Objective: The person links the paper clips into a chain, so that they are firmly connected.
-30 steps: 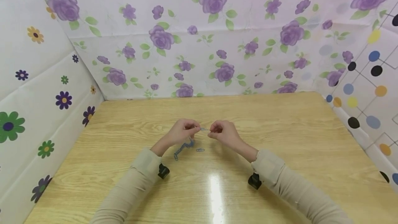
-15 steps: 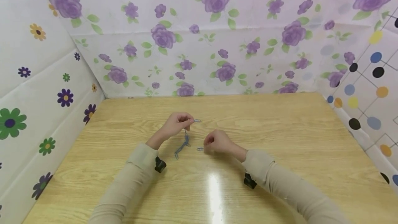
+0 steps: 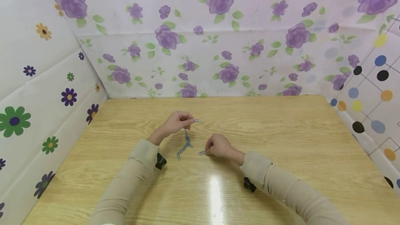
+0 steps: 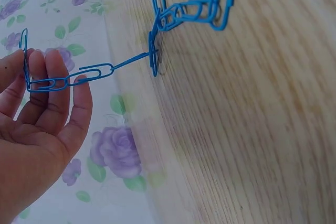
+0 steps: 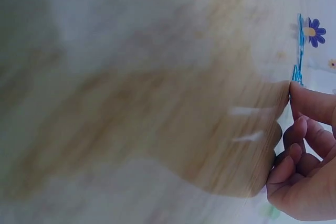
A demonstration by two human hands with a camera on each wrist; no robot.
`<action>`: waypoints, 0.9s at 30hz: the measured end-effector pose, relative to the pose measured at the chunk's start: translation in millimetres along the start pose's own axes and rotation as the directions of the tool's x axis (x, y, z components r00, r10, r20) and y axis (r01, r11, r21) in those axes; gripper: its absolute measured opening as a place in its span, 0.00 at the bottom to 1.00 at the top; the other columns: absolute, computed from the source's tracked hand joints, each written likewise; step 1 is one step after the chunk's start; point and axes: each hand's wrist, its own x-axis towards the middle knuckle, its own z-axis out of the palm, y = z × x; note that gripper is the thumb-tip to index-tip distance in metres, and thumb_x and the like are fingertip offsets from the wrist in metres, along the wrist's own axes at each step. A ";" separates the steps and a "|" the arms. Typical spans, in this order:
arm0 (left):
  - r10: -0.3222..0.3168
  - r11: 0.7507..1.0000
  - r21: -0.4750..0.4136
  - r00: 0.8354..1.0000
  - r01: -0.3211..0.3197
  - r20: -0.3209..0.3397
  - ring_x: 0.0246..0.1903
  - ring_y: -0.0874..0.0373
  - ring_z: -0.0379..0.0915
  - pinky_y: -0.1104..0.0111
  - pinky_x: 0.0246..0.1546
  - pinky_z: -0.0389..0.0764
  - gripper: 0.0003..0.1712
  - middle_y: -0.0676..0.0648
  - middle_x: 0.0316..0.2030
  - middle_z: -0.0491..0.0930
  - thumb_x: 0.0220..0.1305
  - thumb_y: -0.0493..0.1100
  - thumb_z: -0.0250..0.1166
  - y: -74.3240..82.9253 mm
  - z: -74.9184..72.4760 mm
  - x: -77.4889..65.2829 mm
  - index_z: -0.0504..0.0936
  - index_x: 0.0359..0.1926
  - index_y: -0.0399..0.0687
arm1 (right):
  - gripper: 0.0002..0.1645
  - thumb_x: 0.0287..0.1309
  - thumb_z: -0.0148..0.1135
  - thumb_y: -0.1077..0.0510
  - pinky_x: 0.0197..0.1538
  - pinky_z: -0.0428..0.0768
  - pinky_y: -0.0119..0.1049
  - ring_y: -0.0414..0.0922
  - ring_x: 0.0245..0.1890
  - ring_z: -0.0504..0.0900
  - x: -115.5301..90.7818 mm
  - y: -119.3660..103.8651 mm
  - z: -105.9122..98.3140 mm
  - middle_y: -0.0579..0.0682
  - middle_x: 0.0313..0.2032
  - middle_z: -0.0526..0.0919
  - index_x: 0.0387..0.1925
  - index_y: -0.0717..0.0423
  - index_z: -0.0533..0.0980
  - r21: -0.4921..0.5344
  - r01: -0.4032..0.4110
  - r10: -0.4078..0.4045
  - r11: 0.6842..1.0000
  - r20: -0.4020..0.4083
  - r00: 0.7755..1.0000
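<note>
Thumb and fingers of my left hand (image 3: 177, 122) pinch the end paper clip (image 4: 24, 43) of a chain of blue paper clips (image 4: 97, 72). That clip sticks out to the right of the fingertips in the head view. The chain hangs from this hand, and its lower links trail onto the table towards me. My right hand (image 3: 218, 146) is low at the tabletop, its thumb and fingertips on one end of a single blue paper clip (image 3: 201, 153). The clip's other end points left towards the chain; its right end is hidden by the fingers.
The wooden table (image 3: 268, 127) has a bright light reflection near its front. Flower-printed cloth (image 3: 229, 73) stands along the back edge, with patterned sheets at both sides. A black wrist camera (image 3: 160, 161) hangs under the left cuff, another (image 3: 249, 184) under the right.
My right hand has left the end of the chain and come down towards me to the loose paper clip. My left hand has moved slightly back and left, still holding the chain.
</note>
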 end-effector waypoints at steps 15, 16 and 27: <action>0.004 0.999 0.054 1.000 -0.005 0.020 0.29 0.44 0.74 0.56 0.38 0.77 0.12 0.35 0.25 0.77 0.65 0.37 0.55 2.6 4.0 -0.2 0.77 0.37 0.28 | 0.05 0.49 0.63 0.66 0.24 0.69 0.28 0.37 0.18 0.68 1.3 9.0 -9.9 0.45 0.18 0.75 0.21 0.60 0.78 0.032 0.086 -0.085 0.996 -0.045 0.995; 0.000 0.999 0.055 1.000 -0.001 0.021 0.30 0.44 0.74 0.55 0.38 0.76 0.12 0.35 0.26 0.77 0.65 0.37 0.55 3.0 4.4 0.2 0.77 0.38 0.27 | 0.05 0.50 0.63 0.66 0.24 0.69 0.29 0.37 0.18 0.68 2.5 9.7 -12.2 0.45 0.19 0.74 0.21 0.60 0.78 0.028 0.086 -0.084 0.996 -0.080 0.993; -0.034 0.999 0.031 0.999 0.033 0.030 0.30 0.53 0.74 0.59 0.39 0.76 0.11 0.42 0.24 0.77 0.66 0.37 0.54 11.4 11.6 5.1 0.78 0.33 0.33 | 0.04 0.53 0.63 0.63 0.31 0.67 0.36 0.44 0.26 0.69 18.9 6.5 -32.9 0.49 0.25 0.76 0.25 0.58 0.78 -0.120 0.080 -0.115 0.990 -0.324 0.939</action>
